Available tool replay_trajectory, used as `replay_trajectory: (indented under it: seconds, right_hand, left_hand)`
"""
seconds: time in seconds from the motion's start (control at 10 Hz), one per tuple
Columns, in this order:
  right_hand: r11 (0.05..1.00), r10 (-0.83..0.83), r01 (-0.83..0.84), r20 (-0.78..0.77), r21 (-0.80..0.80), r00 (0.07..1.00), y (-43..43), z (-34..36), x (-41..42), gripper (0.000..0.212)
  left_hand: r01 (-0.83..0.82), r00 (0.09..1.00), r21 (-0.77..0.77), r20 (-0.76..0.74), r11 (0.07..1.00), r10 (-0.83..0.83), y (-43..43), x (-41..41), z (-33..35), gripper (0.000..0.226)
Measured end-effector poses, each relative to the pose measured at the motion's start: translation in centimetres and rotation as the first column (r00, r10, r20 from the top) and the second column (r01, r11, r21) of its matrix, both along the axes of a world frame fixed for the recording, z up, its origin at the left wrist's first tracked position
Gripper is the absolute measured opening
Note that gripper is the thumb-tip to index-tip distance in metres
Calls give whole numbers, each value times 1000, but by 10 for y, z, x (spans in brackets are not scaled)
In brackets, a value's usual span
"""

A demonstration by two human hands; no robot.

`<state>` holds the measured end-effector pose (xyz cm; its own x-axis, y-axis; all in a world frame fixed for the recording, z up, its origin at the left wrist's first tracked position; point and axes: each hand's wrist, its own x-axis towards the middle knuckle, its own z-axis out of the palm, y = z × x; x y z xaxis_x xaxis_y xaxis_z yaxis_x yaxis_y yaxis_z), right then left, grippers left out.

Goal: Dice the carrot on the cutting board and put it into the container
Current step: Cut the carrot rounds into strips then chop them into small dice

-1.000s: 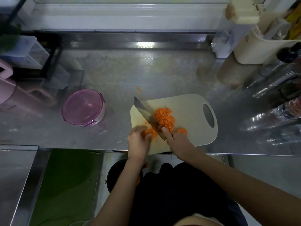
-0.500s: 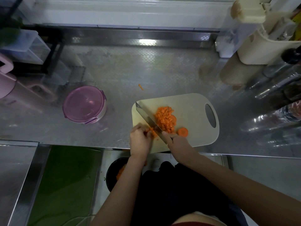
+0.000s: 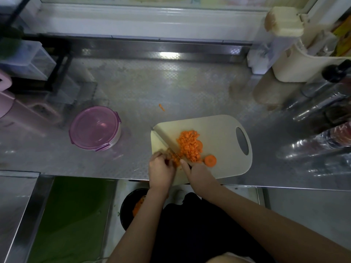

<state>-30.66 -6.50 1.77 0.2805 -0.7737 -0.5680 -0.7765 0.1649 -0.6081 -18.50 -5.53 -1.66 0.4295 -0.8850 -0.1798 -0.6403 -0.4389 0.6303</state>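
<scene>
A cream cutting board [image 3: 218, 130] lies on the steel counter, its near-left corner over the edge. A heap of diced carrot [image 3: 189, 145] sits on it, with one round slice [image 3: 210, 160] to the right. My right hand [image 3: 197, 175] grips a knife [image 3: 165, 141] whose blade lies diagonally, edge down on the board. My left hand [image 3: 161, 169] pinches carrot strips [image 3: 174, 158] just left of the blade. A round container with a purple lid [image 3: 95, 128] stands shut to the left of the board.
A stray carrot bit [image 3: 161, 107] lies on the counter [image 3: 171, 88] behind the board. Bottles [image 3: 322, 114] and a cream holder [image 3: 296, 63] crowd the right. A pink jug [image 3: 7, 103] stands far left. A black bin [image 3: 131, 207] with carrot scraps sits below the counter edge.
The knife blade has come down from a raised tilt to a flat cut by my left fingers. The left hand has edged back along the strips. The round slice has come clear to the right.
</scene>
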Motion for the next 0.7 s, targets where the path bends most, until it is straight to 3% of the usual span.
replay_trajectory:
  seconds: [0.1, 0.2, 0.3, 0.7]
  right_hand:
    - [972, 197, -220, -223, -84, 955, -8, -4, 8, 53]
    - [999, -40, 39, -23, -13, 999, -14, 1, 9, 49]
    - [1000, -29, 28, 61, 7, 998, -17, -4, 2, 60]
    - [994, -49, 61, 123, -89, 991, -21, 4, -11, 63]
  left_hand:
    - [12, 1000, -18, 14, 1000, -12, 1, 1, -1, 9]
    - [20, 1000, -33, 13, 999, -19, 3, 1, 0, 10]
    - [25, 999, -51, -22, 998, -26, 5, 4, 1, 9]
    - [131, 991, -69, -22, 989, -133, 12, 12, 5, 13]
